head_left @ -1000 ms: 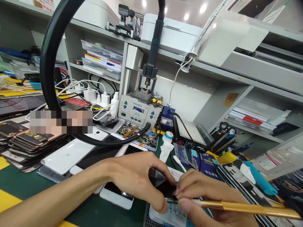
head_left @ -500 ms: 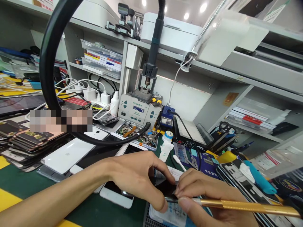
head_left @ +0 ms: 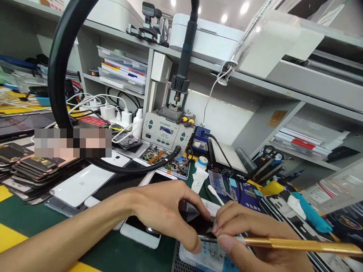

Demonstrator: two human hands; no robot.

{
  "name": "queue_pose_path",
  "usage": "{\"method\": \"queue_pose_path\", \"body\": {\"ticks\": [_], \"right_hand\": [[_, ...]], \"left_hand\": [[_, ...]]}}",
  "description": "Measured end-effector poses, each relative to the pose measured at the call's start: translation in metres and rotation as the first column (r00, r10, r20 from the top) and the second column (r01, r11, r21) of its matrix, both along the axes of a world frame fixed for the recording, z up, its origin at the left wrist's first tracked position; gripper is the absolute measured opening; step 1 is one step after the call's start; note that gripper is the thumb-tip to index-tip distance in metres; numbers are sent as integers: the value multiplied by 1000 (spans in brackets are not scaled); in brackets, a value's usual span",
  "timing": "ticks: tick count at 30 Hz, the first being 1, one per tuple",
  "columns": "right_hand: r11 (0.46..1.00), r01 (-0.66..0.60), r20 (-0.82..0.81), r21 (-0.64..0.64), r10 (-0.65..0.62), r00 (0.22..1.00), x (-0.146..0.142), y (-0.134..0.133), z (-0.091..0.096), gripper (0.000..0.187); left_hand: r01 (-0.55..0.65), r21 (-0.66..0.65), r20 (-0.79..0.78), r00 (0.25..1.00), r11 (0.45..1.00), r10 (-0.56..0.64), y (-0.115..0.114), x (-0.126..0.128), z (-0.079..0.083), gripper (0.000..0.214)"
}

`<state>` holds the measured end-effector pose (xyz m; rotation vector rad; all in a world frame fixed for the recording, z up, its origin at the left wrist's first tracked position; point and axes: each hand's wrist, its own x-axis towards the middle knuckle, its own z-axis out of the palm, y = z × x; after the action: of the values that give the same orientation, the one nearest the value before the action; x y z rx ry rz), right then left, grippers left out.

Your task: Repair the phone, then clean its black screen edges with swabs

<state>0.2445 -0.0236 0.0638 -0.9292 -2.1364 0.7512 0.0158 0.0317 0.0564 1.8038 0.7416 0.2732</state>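
My left hand (head_left: 167, 213) is closed around a dark, glossy phone (head_left: 202, 226), with the thumb along its near edge and the fingers at the far side. A slim tool with a gold knurled handle (head_left: 286, 244) lies in my right hand (head_left: 252, 230), pinched between thumb and fingers. Its silvery front end points left at the phone's near edge; the tip is too small to make out. Fingers of both hands almost meet over the phone. Below it lies a clear-and-blue plastic case (head_left: 207, 258). A white-framed phone (head_left: 141, 236) rests beneath my left wrist.
A hot-air station (head_left: 166, 130) stands behind, its black hose (head_left: 61, 68) looping across the left. Stacked phone parts (head_left: 36, 170) and a white phone (head_left: 85, 183) lie left. A tray of circuit boards (head_left: 181, 164), a cotton swab (head_left: 215, 194) and a blue-handled tool (head_left: 310, 213) are nearby.
My right hand and the gold-handled tool have shifted slightly to the right along the phone's edge. My left hand keeps its hold on the phone.
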Motion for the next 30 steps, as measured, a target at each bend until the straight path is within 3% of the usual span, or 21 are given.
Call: {"method": "queue_pose_path", "body": {"ticks": [14,19,23,30], "right_hand": [[996,45,6,-78,-45,999,1,0,-1,19],[979,86,-60,-182,-98,993,6,1,-1,15],[959,114,-43,-259,-130,991,7,0,-4,14],[940,99,-132,-325,-149,980,1,-1,-9,14]], "left_hand": [[-4,-24,4,1000,1000,4,1,-1,-3,54],[-27,-161,18,999,987,30,3,0,-8,54],[55,-333,112,994,941,-19,6,1,-12,52],[95,-375,150,988,922,-41,8,3,-15,49]]}}
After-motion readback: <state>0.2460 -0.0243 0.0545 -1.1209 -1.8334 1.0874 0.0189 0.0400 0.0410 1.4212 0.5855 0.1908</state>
